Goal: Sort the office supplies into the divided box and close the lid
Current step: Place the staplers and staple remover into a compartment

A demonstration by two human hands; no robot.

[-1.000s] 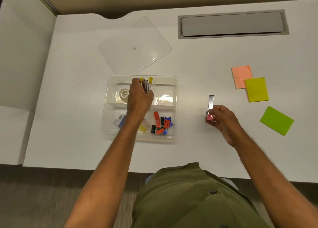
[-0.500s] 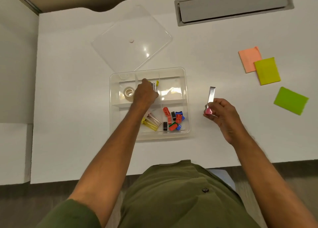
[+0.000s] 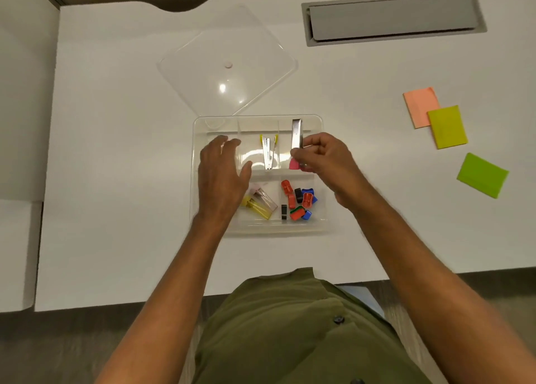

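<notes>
Box (image 3: 200,180) half sorted: right hand (image 3: 324,158) pinches a stapler (image 3: 296,140) over the far-right cell, left hand (image 3: 222,174) spread empty; a tilted release could straddle the divider and block the lid (image 3: 229,64).

white desk (image 3: 116,151), grey cable hatch (image 3: 391,16) at far edge.

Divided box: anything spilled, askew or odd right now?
Nothing spilled. The lid lies off the divided box, rotated on the desk. Three sticky-note pads remain unsorted at right, two overlapping.
</notes>
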